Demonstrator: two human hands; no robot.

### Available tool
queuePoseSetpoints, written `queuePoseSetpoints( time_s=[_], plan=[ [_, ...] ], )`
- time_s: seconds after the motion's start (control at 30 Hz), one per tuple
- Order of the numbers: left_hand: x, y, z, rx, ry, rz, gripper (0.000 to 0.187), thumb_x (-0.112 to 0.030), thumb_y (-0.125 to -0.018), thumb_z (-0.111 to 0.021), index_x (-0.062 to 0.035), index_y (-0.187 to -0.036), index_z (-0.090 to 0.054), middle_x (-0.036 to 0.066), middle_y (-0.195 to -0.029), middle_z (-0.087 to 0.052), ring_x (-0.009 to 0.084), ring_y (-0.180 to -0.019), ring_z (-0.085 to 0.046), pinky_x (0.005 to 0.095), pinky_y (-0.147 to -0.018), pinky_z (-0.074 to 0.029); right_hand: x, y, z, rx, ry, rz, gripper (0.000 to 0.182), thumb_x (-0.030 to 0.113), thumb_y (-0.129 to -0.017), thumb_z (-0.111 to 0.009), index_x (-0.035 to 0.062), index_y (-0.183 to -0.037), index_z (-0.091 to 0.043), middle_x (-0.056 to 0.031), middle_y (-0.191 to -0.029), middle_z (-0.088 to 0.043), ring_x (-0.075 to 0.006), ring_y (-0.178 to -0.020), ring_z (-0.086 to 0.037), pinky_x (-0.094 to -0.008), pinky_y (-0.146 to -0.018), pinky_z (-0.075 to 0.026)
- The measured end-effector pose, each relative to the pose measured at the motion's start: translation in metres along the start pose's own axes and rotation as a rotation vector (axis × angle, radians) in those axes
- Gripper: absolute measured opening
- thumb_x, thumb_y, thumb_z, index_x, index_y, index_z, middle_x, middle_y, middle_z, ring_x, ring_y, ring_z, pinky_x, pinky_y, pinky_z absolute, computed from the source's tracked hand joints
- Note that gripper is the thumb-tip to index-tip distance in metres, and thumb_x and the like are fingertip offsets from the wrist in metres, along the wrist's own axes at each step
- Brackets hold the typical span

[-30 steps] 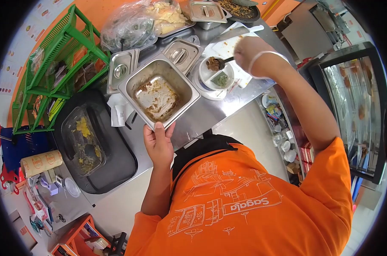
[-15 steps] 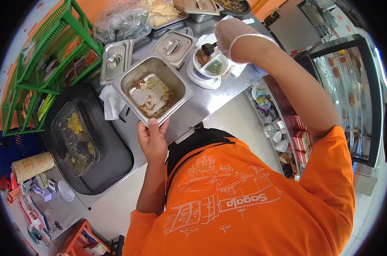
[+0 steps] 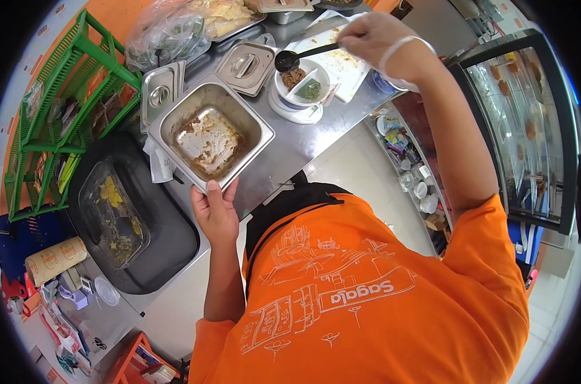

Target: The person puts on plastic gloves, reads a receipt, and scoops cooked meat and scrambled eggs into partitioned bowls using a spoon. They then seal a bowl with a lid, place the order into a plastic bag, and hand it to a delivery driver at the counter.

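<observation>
Black round-headed ladle (image 3: 288,61), clamped in gloved right fingers (image 3: 353,42), head toward square steel pan (image 3: 210,137), pinched in left fingers (image 3: 214,195) by near edge of metal surface (image 3: 290,144).

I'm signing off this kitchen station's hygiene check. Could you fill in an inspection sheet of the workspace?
Surface: steel counter, shiny near its front edge; food bits on the white cutting board.
Job's things: steel pan, inside smeared with food; black ladle at the white divided bowl, which holds brown food and something green.
Clutter: steel lid, plastic bag, black tray.
Hands: left hand grips the pan's rim; gloved right hand holds the ladle's handle.
Cables: nothing seen.
Surroundings: green rack, glass-fronted display case.
</observation>
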State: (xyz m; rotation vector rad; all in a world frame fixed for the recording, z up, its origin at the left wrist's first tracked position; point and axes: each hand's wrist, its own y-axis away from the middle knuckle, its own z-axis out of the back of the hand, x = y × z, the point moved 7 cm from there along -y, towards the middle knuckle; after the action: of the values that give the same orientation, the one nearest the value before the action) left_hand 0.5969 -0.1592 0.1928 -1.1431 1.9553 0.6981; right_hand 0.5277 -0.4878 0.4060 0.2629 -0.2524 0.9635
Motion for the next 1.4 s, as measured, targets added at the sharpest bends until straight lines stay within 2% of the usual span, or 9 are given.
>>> queuePoseSetpoints(
  time_s=[0.2, 0.5, 0.57, 0.6, 0.7, 0.77, 0.83, 1.3, 1.4],
  plan=[
    [0.001, -0.001, -0.003, 0.069, -0.028, -0.029, 0.023, -0.012, -0.104, -0.045, -0.0012, -0.125, -0.046, 0.013, -0.125, -0.058, 0.0210, -0.110, -0.063, 0.0397, -0.096, -0.056, -0.008, 0.049, 0.004, -0.056, -0.494, -0.033, 0.021, 0.016, -0.093, -0.064, 0.0002, -0.104, -0.072, 0.0015, -0.073, -0.057, -0.0059, -0.066, -0.050, -0.0211, -0.056, -0.038],
    [-0.002, 0.000, -0.018, 0.077, -0.004, -0.035, 0.017, -0.013, -0.103, -0.049, -0.0016, -0.115, -0.049, 0.013, -0.120, -0.059, 0.0213, -0.108, -0.064, 0.0417, -0.095, -0.057, 0.012, 0.054, -0.001, -0.055, -0.525, 0.217, 0.019, 0.016, -0.096, -0.062, 0.0015, -0.106, -0.071, 0.0023, -0.074, -0.060, -0.0047, -0.060, -0.048, -0.0216, -0.051, -0.037],
    [0.001, 0.000, -0.017, 0.099, 0.011, -0.038, 0.017, -0.013, -0.103, -0.050, -0.0017, -0.115, -0.049, 0.013, -0.121, -0.059, 0.0217, -0.109, -0.064, 0.0420, -0.095, -0.057, 0.025, 0.056, -0.016, 0.091, -0.605, 0.139, 0.021, 0.013, -0.093, -0.059, -0.0017, -0.104, -0.069, -0.0098, -0.081, -0.070, -0.0137, -0.071, -0.066, -0.0285, -0.066, -0.053],
    [0.003, 0.001, -0.017, 0.109, 0.018, -0.040, 0.017, -0.014, -0.103, -0.050, -0.0017, -0.116, -0.048, 0.013, -0.121, -0.059, 0.0218, -0.109, -0.064, 0.0421, -0.095, -0.057, 0.032, 0.059, -0.032, 0.104, -0.543, 0.148, 0.021, 0.008, -0.096, -0.059, 0.0032, -0.115, -0.068, -0.0018, -0.077, -0.064, -0.0063, -0.062, -0.055, -0.0255, -0.056, -0.047],
    [0.005, 0.005, -0.026, 0.165, 0.020, -0.016, 0.018, -0.012, -0.103, -0.047, -0.0022, -0.118, -0.048, 0.014, -0.125, -0.058, 0.0242, -0.113, -0.062, 0.0435, -0.097, -0.056, 0.070, 0.053, -0.086, 0.023, -0.089, 0.521, 0.043, -0.004, -0.087, -0.052, 0.0005, -0.129, -0.055, -0.0170, -0.098, -0.065, -0.0285, -0.083, -0.064, -0.0357, -0.072, -0.052],
    [0.005, 0.005, -0.032, 0.179, 0.022, -0.030, 0.019, -0.013, -0.103, -0.047, -0.0023, -0.120, -0.048, 0.014, -0.126, -0.058, 0.0249, -0.114, -0.062, 0.0441, -0.097, -0.055, 0.076, 0.073, -0.125, -0.027, 0.330, 0.644, 0.056, -0.005, -0.081, -0.047, -0.0088, -0.137, -0.041, -0.0274, -0.105, -0.057, -0.0401, -0.093, -0.059, -0.0406, -0.078, -0.049],
    [0.003, 0.002, -0.031, 0.194, 0.023, -0.041, 0.021, -0.013, -0.104, -0.047, -0.0023, -0.121, -0.048, 0.014, -0.127, -0.058, 0.0254, -0.115, -0.062, 0.0444, -0.098, -0.055, 0.085, 0.095, -0.127, 0.048, -0.117, 0.745, 0.059, -0.005, -0.081, -0.048, -0.0118, -0.139, -0.038, -0.0283, -0.104, -0.056, -0.0398, -0.090, -0.058, -0.0419, -0.077, -0.049],
    [0.000, 0.002, -0.027, 0.260, -0.015, -0.029, 0.024, -0.015, -0.103, -0.048, -0.0016, -0.123, -0.047, 0.016, -0.129, -0.056, 0.0284, -0.117, -0.060, 0.0479, -0.102, -0.051, 0.098, 0.090, -0.123, -0.035, -0.145, 0.593, 0.063, -0.007, -0.079, -0.051, -0.0140, -0.140, -0.037, -0.0272, -0.105, -0.059, -0.0407, -0.092, -0.062, -0.0421, -0.082, -0.052],
    [-0.006, -0.006, -0.029, 0.245, 0.035, -0.060, 0.026, -0.016, -0.103, -0.050, -0.0005, -0.123, -0.047, 0.017, -0.130, -0.055, 0.0289, -0.118, -0.060, 0.0492, -0.103, -0.049, 0.106, 0.102, -0.128, 0.044, -0.004, 0.768, 0.063, -0.005, -0.078, -0.054, -0.0130, -0.139, -0.040, -0.0252, -0.106, -0.059, -0.0387, -0.092, -0.062, -0.0426, -0.081, -0.051]
  ],
)
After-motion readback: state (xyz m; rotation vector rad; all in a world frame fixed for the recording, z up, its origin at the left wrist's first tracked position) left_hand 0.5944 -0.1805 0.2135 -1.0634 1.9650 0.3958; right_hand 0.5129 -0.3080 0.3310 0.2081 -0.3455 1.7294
